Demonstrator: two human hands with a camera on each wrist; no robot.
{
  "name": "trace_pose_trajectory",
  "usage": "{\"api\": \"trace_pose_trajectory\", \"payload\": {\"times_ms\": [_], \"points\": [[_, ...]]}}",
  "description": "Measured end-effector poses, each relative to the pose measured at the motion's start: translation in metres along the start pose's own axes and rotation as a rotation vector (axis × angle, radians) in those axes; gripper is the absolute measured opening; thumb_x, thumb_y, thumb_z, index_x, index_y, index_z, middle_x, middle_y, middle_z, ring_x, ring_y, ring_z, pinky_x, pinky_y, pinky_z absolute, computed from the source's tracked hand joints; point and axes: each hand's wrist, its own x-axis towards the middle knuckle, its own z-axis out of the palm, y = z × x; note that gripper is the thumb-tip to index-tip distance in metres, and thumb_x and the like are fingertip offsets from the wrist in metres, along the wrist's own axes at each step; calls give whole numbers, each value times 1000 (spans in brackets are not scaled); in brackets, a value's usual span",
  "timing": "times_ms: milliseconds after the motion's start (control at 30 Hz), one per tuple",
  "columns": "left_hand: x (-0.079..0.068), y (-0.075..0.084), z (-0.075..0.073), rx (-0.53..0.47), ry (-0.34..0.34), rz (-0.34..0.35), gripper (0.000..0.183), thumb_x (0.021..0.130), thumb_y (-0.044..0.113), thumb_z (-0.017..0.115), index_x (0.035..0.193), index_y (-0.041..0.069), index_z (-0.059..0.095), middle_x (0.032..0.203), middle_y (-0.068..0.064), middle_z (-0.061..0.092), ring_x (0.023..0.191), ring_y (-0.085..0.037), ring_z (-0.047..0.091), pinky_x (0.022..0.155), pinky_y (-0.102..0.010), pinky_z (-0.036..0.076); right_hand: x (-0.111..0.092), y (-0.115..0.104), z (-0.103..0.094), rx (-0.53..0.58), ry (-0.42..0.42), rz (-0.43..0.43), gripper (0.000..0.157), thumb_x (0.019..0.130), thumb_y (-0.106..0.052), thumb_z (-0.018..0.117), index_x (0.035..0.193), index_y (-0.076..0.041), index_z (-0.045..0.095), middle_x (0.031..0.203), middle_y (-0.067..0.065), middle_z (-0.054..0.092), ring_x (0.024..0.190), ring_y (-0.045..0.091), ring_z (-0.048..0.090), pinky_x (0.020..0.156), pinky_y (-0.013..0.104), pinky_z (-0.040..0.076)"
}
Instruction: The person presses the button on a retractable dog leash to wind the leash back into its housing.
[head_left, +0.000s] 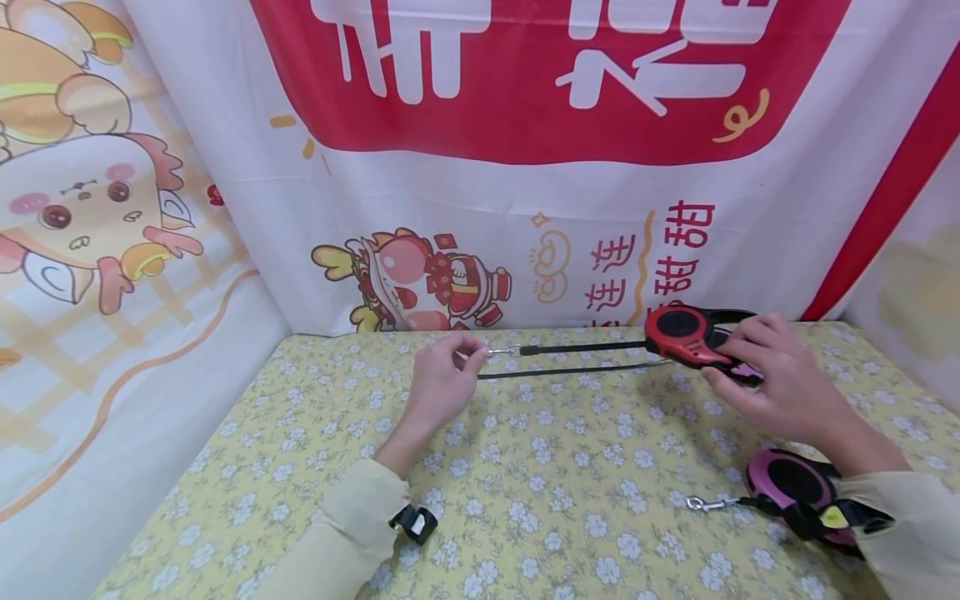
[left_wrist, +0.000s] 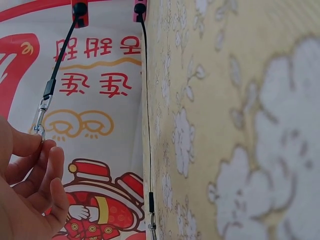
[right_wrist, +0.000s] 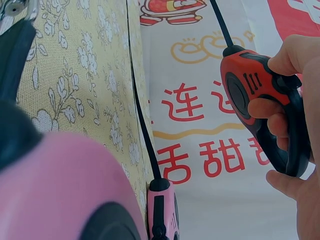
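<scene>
My right hand [head_left: 783,379] grips the handle of a red and black retractable dog leash [head_left: 678,329], thumb over its top in the right wrist view. A short stretch of its black cord [left_wrist: 63,50] runs out to the left. At its end, my left hand [head_left: 446,379] pinches the metal snap clip [left_wrist: 42,107] between thumb and fingertips. Behind the red leash, a pink retractable leash [right_wrist: 170,205] lies on the table, partly hidden in the head view. Its thin black cord [head_left: 555,372] stretches left along the table to another metal clip [left_wrist: 152,220].
A second pink and black retractable leash [head_left: 783,475] lies near my right forearm, its metal clip [head_left: 712,503] pointing left. A floral yellow cloth [head_left: 525,500] covers the table. Printed white and red fabric [head_left: 465,183] hangs behind it and at both sides.
</scene>
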Motion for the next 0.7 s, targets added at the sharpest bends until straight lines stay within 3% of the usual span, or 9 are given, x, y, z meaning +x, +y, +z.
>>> {"api": "trace_pose_trajectory", "payload": {"times_ms": [500,700], "points": [[-5,6,6,-25,-29,15,6,101,15,71,105,12,74,98,-3,76,79,-14,66,67,-26,57,2,-9,-2,-20,-55,49,22,71,-9,87,89,-3,77,97,8,67,98,19,43,78,29,33],[-6,8,8,-30,-33,23,6,101,15,72,105,12,74,98,-2,75,79,-13,66,68,-26,57,2,-10,0,4,-48,17,22,68,-7,86,88,-4,77,96,7,67,98,19,43,79,32,33]]}}
